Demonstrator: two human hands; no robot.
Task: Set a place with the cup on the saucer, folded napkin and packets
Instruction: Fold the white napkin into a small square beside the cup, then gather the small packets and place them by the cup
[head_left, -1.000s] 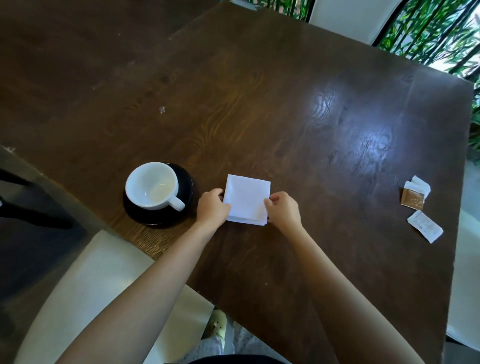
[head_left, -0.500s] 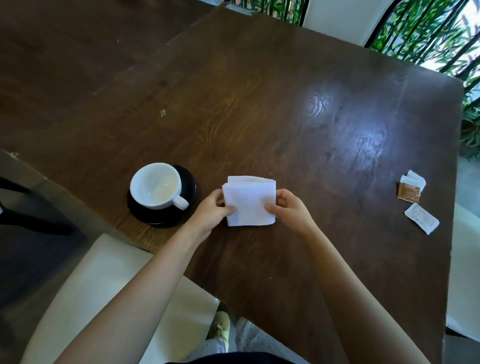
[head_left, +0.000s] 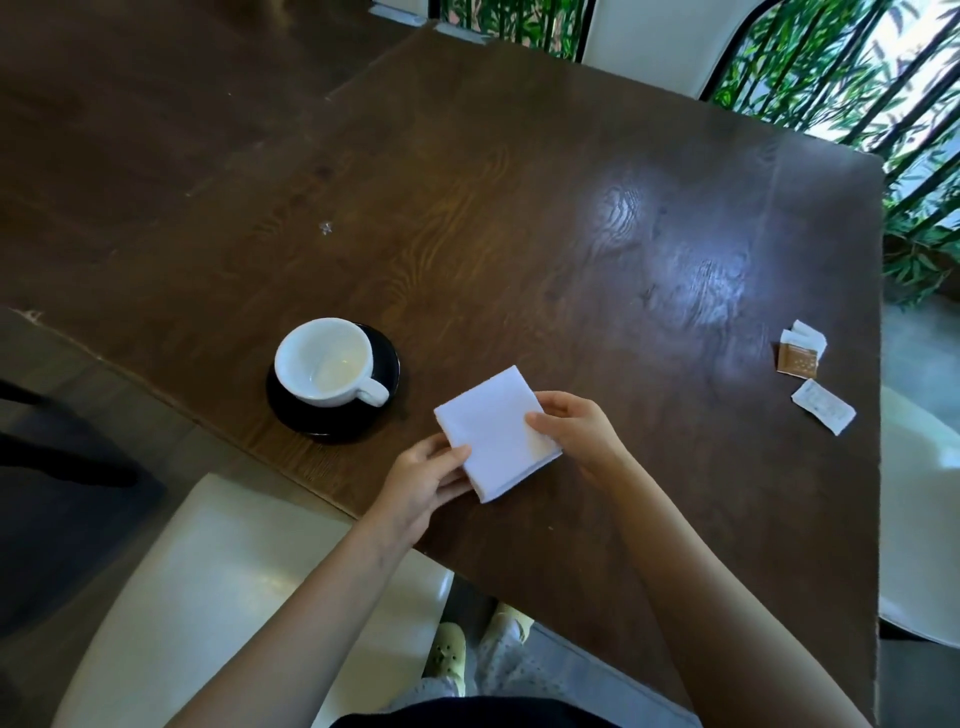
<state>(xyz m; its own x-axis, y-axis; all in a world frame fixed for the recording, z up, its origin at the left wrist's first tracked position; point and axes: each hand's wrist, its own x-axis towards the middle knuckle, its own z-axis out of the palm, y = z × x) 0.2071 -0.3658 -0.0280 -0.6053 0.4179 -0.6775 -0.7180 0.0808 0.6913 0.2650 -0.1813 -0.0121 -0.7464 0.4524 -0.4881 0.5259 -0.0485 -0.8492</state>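
Pinching napkin (head_left: 493, 428): left hand (head_left: 420, 486); right hand (head_left: 579, 432).

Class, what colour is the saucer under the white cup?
Black saucer, seen best in the head view.

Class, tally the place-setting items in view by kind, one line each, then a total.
White ceramic cup: 1
Round black saucer: 1
Folded white paper napkin: 1
Small paper packets: 3 (brown square packet, white packet behind it, white oblong packet)
Total: 6
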